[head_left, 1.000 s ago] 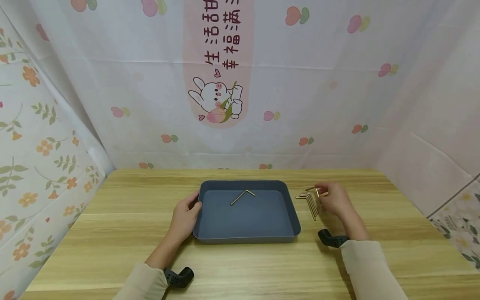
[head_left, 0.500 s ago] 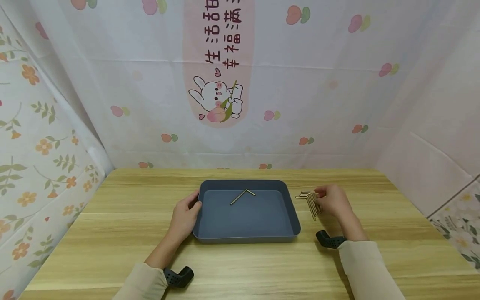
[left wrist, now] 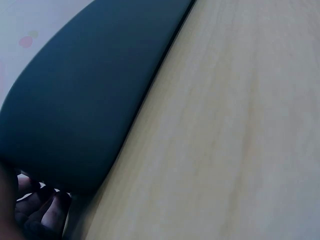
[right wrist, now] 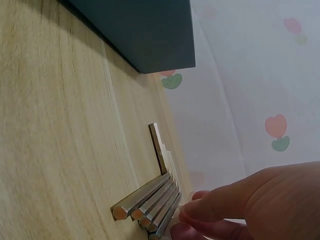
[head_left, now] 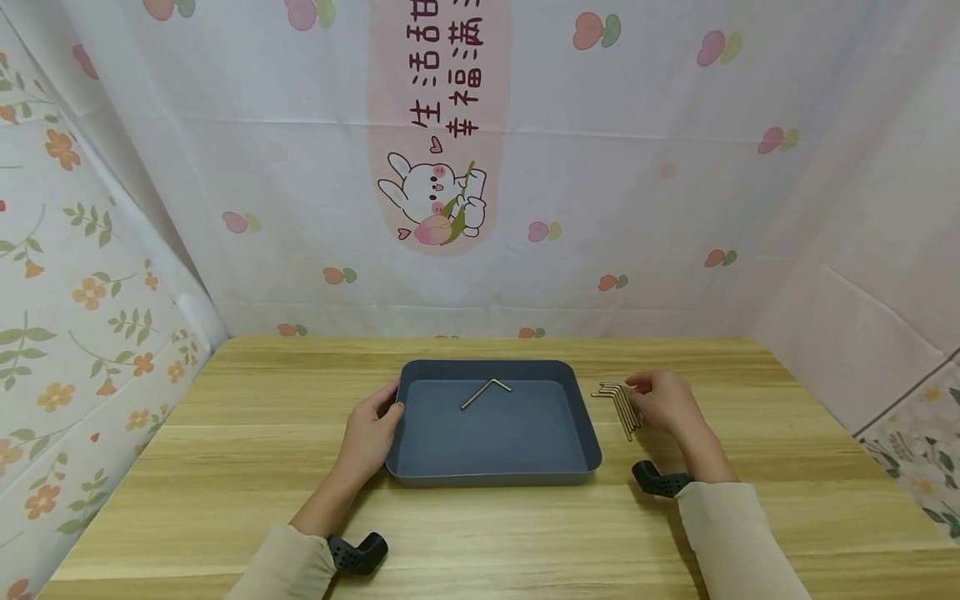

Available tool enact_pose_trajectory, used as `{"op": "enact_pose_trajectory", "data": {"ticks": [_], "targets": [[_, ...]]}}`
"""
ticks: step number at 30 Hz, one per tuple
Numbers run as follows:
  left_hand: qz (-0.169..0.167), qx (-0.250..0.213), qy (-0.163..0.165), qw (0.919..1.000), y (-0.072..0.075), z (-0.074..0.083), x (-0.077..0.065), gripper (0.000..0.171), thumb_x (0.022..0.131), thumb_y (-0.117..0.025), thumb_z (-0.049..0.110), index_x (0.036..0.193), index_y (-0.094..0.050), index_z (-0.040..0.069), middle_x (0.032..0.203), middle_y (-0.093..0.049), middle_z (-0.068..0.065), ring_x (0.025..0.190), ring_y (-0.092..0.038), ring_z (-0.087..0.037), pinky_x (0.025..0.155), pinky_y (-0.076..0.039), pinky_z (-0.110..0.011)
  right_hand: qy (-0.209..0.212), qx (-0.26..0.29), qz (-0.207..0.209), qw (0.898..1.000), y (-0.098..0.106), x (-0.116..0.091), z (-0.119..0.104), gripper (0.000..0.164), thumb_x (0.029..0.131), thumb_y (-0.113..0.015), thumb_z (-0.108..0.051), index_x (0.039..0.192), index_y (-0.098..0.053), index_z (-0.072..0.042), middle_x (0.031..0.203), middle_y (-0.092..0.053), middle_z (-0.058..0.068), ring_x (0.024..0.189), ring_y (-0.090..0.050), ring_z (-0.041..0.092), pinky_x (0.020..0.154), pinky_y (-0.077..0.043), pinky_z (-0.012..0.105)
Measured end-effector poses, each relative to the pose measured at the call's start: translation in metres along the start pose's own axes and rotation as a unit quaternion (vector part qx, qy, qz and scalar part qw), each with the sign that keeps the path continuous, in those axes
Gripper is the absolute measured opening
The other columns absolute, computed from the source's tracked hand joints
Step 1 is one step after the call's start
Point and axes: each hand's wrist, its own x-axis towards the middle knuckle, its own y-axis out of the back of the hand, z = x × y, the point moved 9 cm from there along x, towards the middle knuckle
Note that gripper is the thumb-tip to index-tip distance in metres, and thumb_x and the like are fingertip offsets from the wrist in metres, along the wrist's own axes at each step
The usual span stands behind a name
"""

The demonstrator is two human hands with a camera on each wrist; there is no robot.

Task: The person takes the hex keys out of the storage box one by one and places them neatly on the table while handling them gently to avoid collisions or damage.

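A blue-grey rectangular tray (head_left: 480,481) stands on the table, gripped at its left wall by my left hand (head_left: 369,431) with the thumb at the rim. The left wrist view shows fingertips (left wrist: 54,215) at the tray's underside edge. One brass-coloured hex key (head_left: 477,395) lies inside the tray toward the back. To the right of the tray, several hex keys (head_left: 622,410) lie nested side by side, hexagonal ends visible in the right wrist view. My right hand (head_left: 663,402) is at the right side of that row, thumb and fingers pinching the outermost hex key, which they largely hide.
The wood-grain table (head_left: 465,542) runs back to a printed cloth curtain (head_left: 637,192). A floral cloth (head_left: 90,333) hangs at the left. Each wrist bears a black camera mount, such as the right one (head_left: 660,481). The tray's right wall (head_left: 587,421) is close to the keys.
The right hand has lowered the hex key it held raised and tilted, down to the right side of the row. The left hand and tray have stayed in place.
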Motion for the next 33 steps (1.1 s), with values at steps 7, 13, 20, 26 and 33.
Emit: {"op": "enact_pose_trajectory", "data": {"ticks": [7,13,20,26,33], "targets": [[0.003,0.004,-0.003,1.0000,0.001,-0.001,0.001,0.049,0.103,-0.049,0.011,0.151,-0.046,0.003,0.153,-0.050,-0.017,0.144,-0.046,-0.030,0.114,-0.043,-0.050,0.008,-0.007,0.000,1.000,0.000,0.000,-0.004,0.036,0.096,-0.055,-0.009,0.125,-0.065,0.009,0.110,-0.069,0.030,0.070,-0.063,0.018,0.057,-0.049,0.030],[0.000,-0.002,-0.008,1.0000,0.000,0.000,0.002,0.048,0.103,-0.049,0.011,0.151,-0.045,0.002,0.153,-0.050,-0.017,0.145,-0.045,-0.030,0.115,-0.042,-0.049,0.010,-0.001,-0.005,1.000,0.004,-0.004,-0.013,0.040,0.099,-0.054,-0.013,0.132,-0.061,0.009,0.118,-0.067,0.032,0.071,-0.066,0.020,0.058,-0.049,0.031],[0.002,-0.009,-0.003,1.0000,-0.002,0.000,0.001,0.048,0.103,-0.049,0.010,0.151,-0.046,0.003,0.153,-0.050,-0.016,0.144,-0.046,-0.030,0.114,-0.043,-0.049,0.065,0.046,-0.012,0.997,0.005,-0.010,-0.054,0.038,0.100,-0.060,-0.019,0.130,-0.064,0.004,0.118,-0.069,0.026,0.087,-0.072,0.030,0.066,-0.059,0.034],[0.002,-0.019,-0.005,0.9998,-0.004,0.001,0.001,0.048,0.103,-0.049,0.011,0.151,-0.046,0.004,0.153,-0.051,-0.016,0.144,-0.047,-0.029,0.113,-0.044,-0.047,0.089,0.079,-0.061,0.991,-0.004,-0.013,-0.093,0.036,0.100,-0.062,-0.020,0.129,-0.065,0.003,0.117,-0.069,0.023,0.090,-0.074,0.029,0.070,-0.063,0.039],[0.005,-0.013,-0.006,0.9999,-0.001,0.002,-0.001,0.048,0.103,-0.049,0.012,0.151,-0.047,0.005,0.152,-0.052,-0.016,0.143,-0.048,-0.029,0.112,-0.045,-0.046,0.128,0.044,-0.089,0.987,-0.018,-0.006,-0.133,0.031,0.098,-0.064,-0.019,0.120,-0.069,0.002,0.108,-0.073,0.017,0.077,-0.072,0.023,0.065,-0.062,0.036]]}}
